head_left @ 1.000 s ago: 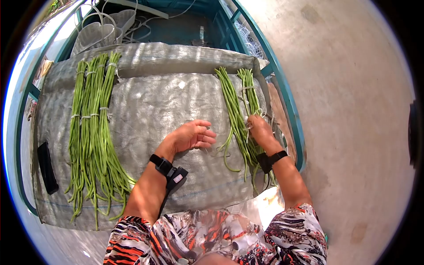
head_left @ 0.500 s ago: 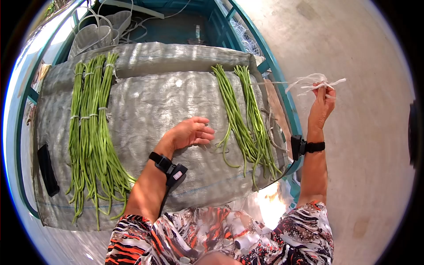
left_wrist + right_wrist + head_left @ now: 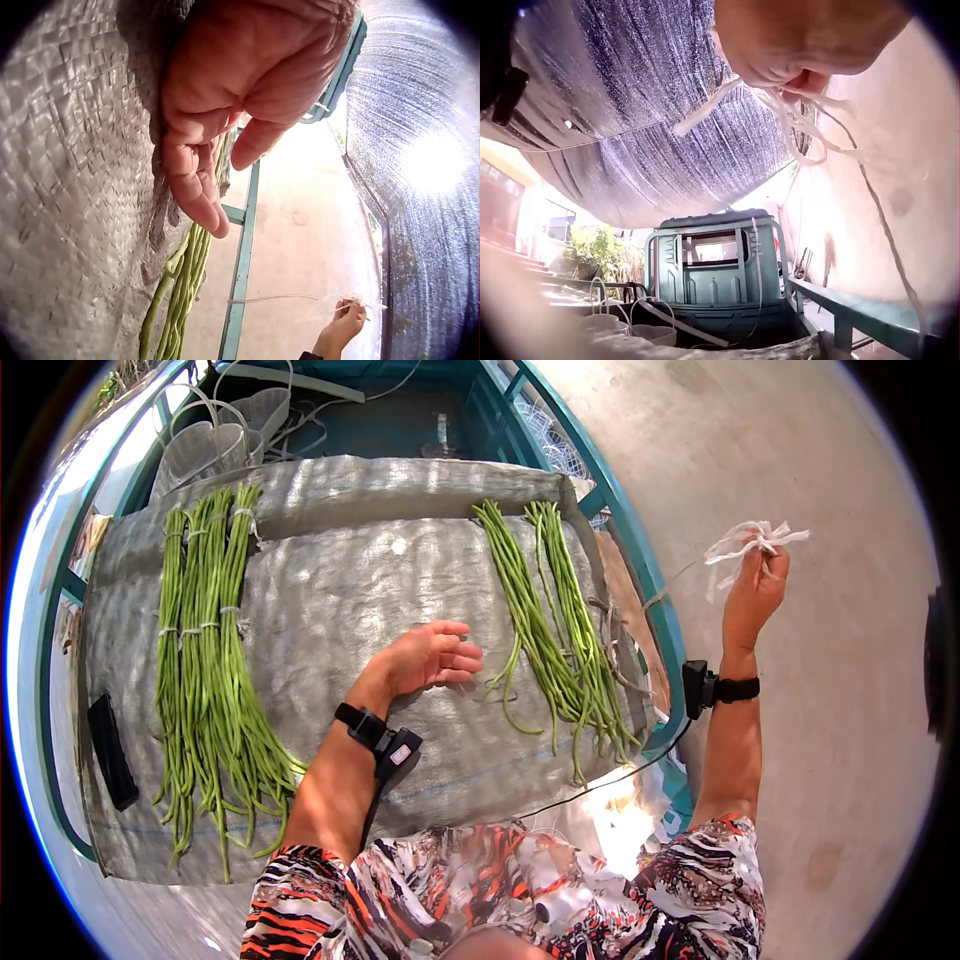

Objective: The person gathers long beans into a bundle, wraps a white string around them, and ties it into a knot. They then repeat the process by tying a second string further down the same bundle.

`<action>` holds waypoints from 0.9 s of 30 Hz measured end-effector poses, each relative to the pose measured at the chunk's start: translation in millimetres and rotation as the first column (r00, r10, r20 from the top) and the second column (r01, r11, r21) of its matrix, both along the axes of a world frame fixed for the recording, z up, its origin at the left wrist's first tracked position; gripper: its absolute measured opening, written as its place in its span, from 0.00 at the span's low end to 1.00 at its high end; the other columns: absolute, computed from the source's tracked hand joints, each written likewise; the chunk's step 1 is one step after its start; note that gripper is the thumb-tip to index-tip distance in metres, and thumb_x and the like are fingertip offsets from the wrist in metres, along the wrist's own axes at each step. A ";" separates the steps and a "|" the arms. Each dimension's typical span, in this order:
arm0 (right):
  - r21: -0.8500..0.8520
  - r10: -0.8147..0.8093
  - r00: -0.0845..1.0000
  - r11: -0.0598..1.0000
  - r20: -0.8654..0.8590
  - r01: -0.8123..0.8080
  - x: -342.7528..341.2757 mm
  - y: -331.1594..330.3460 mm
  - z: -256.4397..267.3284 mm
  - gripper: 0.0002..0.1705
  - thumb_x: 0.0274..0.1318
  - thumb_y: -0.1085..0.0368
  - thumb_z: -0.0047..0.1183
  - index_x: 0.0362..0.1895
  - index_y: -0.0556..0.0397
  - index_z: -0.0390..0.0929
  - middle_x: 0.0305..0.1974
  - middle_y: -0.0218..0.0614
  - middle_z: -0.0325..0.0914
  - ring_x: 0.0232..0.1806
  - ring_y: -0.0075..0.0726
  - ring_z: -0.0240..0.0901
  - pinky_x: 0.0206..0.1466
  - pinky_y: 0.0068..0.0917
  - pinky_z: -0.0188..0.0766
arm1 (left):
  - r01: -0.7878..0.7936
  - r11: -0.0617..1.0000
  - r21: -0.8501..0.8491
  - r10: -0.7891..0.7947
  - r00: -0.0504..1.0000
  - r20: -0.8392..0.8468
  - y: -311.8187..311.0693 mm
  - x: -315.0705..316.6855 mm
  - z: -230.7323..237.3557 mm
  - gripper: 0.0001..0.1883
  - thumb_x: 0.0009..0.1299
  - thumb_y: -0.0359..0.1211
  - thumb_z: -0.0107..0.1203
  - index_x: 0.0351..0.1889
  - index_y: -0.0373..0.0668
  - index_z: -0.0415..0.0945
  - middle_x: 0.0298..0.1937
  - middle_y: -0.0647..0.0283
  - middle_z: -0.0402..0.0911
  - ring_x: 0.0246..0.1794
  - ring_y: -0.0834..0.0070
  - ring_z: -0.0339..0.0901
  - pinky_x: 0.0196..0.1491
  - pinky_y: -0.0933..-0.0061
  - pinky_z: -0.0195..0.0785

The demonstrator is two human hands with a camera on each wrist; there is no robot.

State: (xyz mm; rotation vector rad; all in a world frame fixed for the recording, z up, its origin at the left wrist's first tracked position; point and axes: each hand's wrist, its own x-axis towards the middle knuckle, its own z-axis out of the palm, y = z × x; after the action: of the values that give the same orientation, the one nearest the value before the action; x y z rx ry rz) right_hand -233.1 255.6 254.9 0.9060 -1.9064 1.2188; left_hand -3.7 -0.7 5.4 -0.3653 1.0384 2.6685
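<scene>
My left hand [image 3: 430, 658] rests on its side on the grey woven sheet [image 3: 360, 580], fingers loosely bent and nothing in them. Held out to the right, beyond the teal rail, my right hand [image 3: 756, 598] pinches a bunch of thin white plastic strips [image 3: 745, 543]. In the right wrist view the loose ends of the strips [image 3: 799, 135] dangle below the fingers. Two bunches of long green beans, a left one [image 3: 520, 600] and a right one [image 3: 572, 595], lie side by side to the right of my left hand.
Several long-bean bundles [image 3: 205, 650] with white ties lie at the left of the sheet. A black strip-like object [image 3: 112, 752] is beside them. The teal rail [image 3: 640, 560] borders the right side. Clear plastic baskets [image 3: 205, 450] stand in the cart bed beyond.
My right hand has left the right bean bunch and swung out to the right, lifting the white strips away from the beans. My left hand has barely moved.
</scene>
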 end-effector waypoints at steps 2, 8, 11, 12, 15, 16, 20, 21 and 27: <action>0.111 -0.001 0.999 0.994 -0.048 0.006 -0.6 -0.4 -19.9 0.08 0.64 0.71 0.47 0.46 0.59 0.71 0.44 0.38 0.79 0.47 0.28 0.74 0.48 0.24 0.71 | -0.003 1.000 -0.003 0.003 1.000 0.002 0.1 0.1 0.5 0.26 0.73 0.30 0.42 0.67 0.32 0.50 0.56 0.42 0.71 0.48 0.62 0.78 0.49 0.66 0.77; 0.528 -0.091 0.994 0.842 -0.067 0.113 -4.4 6.1 -111.3 0.14 0.55 0.76 0.49 0.47 0.56 0.72 0.37 0.44 0.75 0.37 0.46 0.74 0.41 0.35 0.72 | -0.030 0.999 0.026 0.029 1.000 0.001 0.4 0.3 -1.8 0.25 0.72 0.29 0.45 0.65 0.32 0.53 0.52 0.44 0.75 0.45 0.64 0.81 0.47 0.66 0.79; 0.694 -0.241 0.970 0.692 -0.036 0.198 1.8 15.7 -162.3 0.16 0.57 0.74 0.46 0.51 0.56 0.69 0.38 0.48 0.75 0.39 0.52 0.75 0.41 0.40 0.73 | -0.028 0.999 0.041 0.028 1.000 -0.002 0.8 0.5 -2.1 0.24 0.72 0.29 0.46 0.64 0.32 0.54 0.52 0.44 0.75 0.45 0.63 0.81 0.47 0.66 0.79; 0.792 -0.324 0.946 0.576 -0.008 0.204 -0.3 23.4 -177.6 0.17 0.58 0.73 0.45 0.53 0.55 0.68 0.37 0.49 0.75 0.39 0.53 0.75 0.41 0.42 0.73 | -0.028 0.999 0.043 0.028 1.000 -0.004 0.2 0.4 -1.9 0.24 0.72 0.29 0.46 0.64 0.32 0.54 0.51 0.44 0.75 0.45 0.63 0.81 0.47 0.66 0.79; 0.964 -0.493 0.870 0.227 -0.009 0.138 -1.2 47.0 -199.4 0.18 0.59 0.69 0.43 0.55 0.54 0.67 0.37 0.50 0.77 0.39 0.54 0.77 0.39 0.45 0.74 | -0.028 0.999 0.032 0.028 1.000 0.004 -0.1 0.3 -2.6 0.24 0.71 0.29 0.47 0.63 0.32 0.54 0.51 0.44 0.75 0.45 0.62 0.81 0.47 0.66 0.79; 0.984 -0.494 0.869 0.142 -0.026 0.110 0.0 53.0 -201.1 0.18 0.59 0.69 0.43 0.54 0.53 0.69 0.37 0.49 0.78 0.39 0.54 0.77 0.38 0.46 0.74 | -0.026 0.999 0.043 0.026 1.000 -0.004 -0.2 0.3 -3.3 0.24 0.71 0.29 0.47 0.64 0.32 0.54 0.51 0.44 0.75 0.45 0.62 0.81 0.47 0.66 0.79; 0.955 -0.345 0.924 0.178 -0.166 0.239 27.7 46.4 -172.2 0.15 0.54 0.70 0.45 0.47 0.51 0.74 0.37 0.47 0.78 0.36 0.52 0.78 0.35 0.46 0.74 | -0.026 0.999 0.045 0.026 1.000 -0.015 -0.5 0.3 -6.7 0.25 0.71 0.30 0.47 0.64 0.32 0.53 0.52 0.44 0.74 0.46 0.63 0.80 0.47 0.66 0.79; 0.933 -0.260 0.955 0.286 -0.142 0.217 29.0 46.3 -162.5 0.12 0.52 0.71 0.46 0.42 0.49 0.76 0.37 0.47 0.78 0.34 0.52 0.78 0.35 0.45 0.73 | -0.023 0.999 0.033 0.024 1.000 -0.014 0.0 -0.2 -6.9 0.25 0.71 0.30 0.47 0.64 0.32 0.53 0.53 0.44 0.74 0.46 0.63 0.80 0.47 0.66 0.79; 0.800 -0.138 0.981 0.568 -0.139 0.194 16.9 -0.7 -156.9 0.10 0.52 0.67 0.52 0.41 0.46 0.78 0.36 0.42 0.75 0.35 0.53 0.77 0.34 0.49 0.71 | -0.010 1.000 0.030 0.010 1.000 0.003 0.0 0.3 -0.6 0.25 0.73 0.29 0.43 0.66 0.32 0.52 0.55 0.43 0.72 0.47 0.62 0.79 0.48 0.64 0.77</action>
State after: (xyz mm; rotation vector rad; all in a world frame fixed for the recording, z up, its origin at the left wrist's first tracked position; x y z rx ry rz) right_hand -216.1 254.9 97.9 1.1414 -2.4585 0.1068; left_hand -3.5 -0.7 4.8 -0.3692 0.9977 2.6886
